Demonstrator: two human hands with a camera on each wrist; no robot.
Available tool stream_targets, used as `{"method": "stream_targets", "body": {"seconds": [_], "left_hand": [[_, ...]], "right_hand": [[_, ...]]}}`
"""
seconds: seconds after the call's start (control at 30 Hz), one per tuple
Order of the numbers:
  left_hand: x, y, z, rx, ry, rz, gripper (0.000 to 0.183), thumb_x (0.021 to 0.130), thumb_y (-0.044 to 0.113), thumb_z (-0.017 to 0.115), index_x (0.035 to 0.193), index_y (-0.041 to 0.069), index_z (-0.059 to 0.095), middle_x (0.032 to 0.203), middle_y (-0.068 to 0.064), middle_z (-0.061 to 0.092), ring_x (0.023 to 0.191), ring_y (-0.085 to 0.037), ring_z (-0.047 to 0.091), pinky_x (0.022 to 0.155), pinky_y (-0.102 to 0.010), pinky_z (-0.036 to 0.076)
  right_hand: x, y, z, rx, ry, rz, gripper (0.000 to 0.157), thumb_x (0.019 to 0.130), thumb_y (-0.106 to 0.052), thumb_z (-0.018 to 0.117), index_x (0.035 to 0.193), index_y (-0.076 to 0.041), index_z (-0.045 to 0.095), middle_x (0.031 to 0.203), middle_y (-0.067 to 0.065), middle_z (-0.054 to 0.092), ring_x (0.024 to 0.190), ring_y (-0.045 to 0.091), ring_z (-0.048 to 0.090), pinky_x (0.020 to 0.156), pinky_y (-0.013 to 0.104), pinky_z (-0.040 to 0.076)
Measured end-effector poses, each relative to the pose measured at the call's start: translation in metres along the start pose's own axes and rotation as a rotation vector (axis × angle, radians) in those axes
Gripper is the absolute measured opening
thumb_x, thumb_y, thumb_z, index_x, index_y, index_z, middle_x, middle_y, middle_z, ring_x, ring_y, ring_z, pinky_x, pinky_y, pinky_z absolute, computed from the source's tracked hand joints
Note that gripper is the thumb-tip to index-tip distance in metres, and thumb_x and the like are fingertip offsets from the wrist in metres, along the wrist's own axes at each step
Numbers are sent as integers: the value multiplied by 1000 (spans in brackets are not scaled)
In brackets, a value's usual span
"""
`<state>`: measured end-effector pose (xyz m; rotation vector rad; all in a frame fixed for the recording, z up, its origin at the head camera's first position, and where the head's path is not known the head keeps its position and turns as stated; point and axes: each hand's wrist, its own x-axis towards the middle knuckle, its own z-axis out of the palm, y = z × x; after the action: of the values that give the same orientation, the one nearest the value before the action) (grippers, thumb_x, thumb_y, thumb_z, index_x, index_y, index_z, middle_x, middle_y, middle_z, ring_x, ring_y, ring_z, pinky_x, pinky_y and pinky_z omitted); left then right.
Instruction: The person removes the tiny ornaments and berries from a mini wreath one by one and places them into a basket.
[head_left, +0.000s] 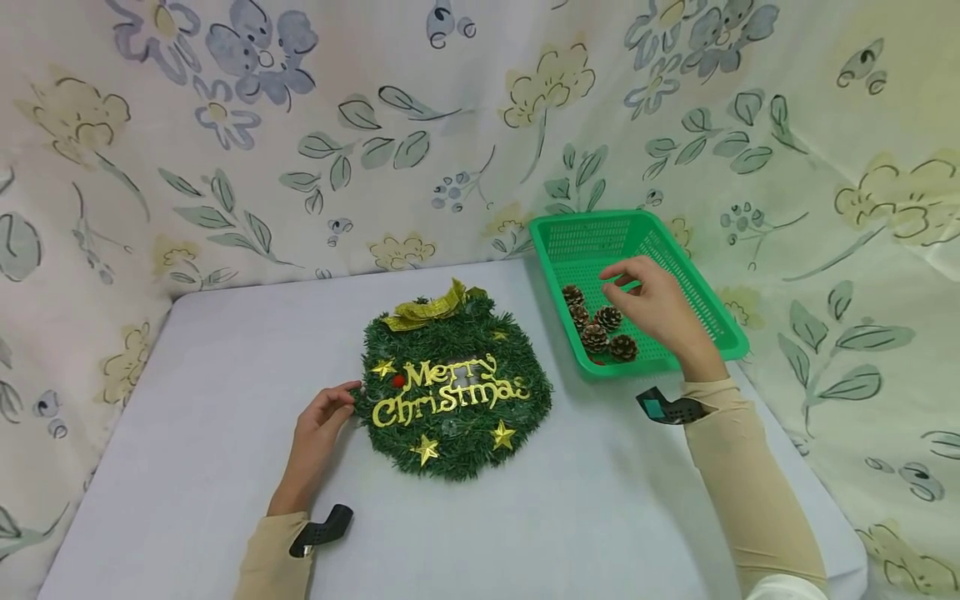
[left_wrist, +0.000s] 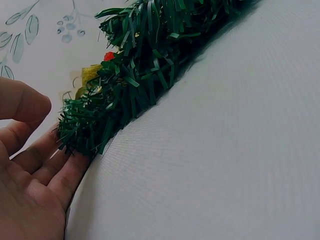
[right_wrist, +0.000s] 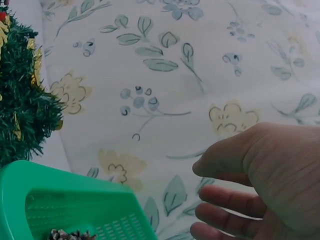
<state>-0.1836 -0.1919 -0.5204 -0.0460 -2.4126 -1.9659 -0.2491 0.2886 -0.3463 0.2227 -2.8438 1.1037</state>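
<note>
A green tinsel wreath [head_left: 457,446] lies on the table with gold "Merry Christmas" lettering [head_left: 450,396], gold stars [head_left: 425,450], a red ball [head_left: 398,381] and a gold ribbon [head_left: 427,312] at its top. My left hand [head_left: 318,429] is at the wreath's left edge; in the left wrist view its fingertips [left_wrist: 72,162] touch the tinsel from below, the thumb apart. Over the green basket [head_left: 558,275] hovers my right hand [head_left: 656,308], fingers loosely bent and nothing between them. Several pine cones [head_left: 595,337] sit in the basket's near left part, below that hand.
A white cloth covers the table [head_left: 217,400]. Behind it and along the right side hangs a floral curtain [head_left: 375,167]. The basket stands at the back right, close to the curtain. Each wrist wears a black strap mount [head_left: 322,531].
</note>
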Motion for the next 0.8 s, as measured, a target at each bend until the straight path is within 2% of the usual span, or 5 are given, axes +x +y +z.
{"method": "stream_targets", "body": {"seconds": [0.23, 0.37, 0.63, 0.8], "left_hand": [[-2, -1, -1, -6, 6, 12, 19, 105, 6, 51, 113, -11, 53, 140, -12, 59, 120, 9, 55, 93, -7, 45], [-3, -1, -1, -9, 0, -1, 20, 105, 8, 51, 115, -10, 53, 143, -14, 57, 121, 10, 54, 94, -7, 45], [-3, 0, -1, -7, -9, -17, 23, 106, 11, 51, 117, -9, 53, 148, -21, 52, 122, 12, 52, 96, -6, 43], [-3, 0, 0, -8, -6, -15, 21, 106, 9, 50, 115, -10, 53, 147, -21, 53, 122, 11, 52, 95, -6, 44]], "right_hand": [[-2, -7, -1, 21, 4, -14, 34, 104, -33, 55, 131, -13, 61, 131, 10, 57, 113, 33, 59, 94, 50, 50], [0, -15, 1, 57, 1, -27, 34, 104, -34, 56, 131, -15, 61, 130, 8, 59, 111, 30, 61, 93, 46, 50], [5, -40, 7, 129, -7, -116, 33, 104, -29, 57, 133, -12, 60, 128, 8, 62, 110, 22, 60, 88, 31, 51], [9, -55, 13, 188, -29, -144, 32, 104, -27, 59, 132, -11, 60, 128, 10, 62, 108, 22, 62, 85, 25, 52]]}}
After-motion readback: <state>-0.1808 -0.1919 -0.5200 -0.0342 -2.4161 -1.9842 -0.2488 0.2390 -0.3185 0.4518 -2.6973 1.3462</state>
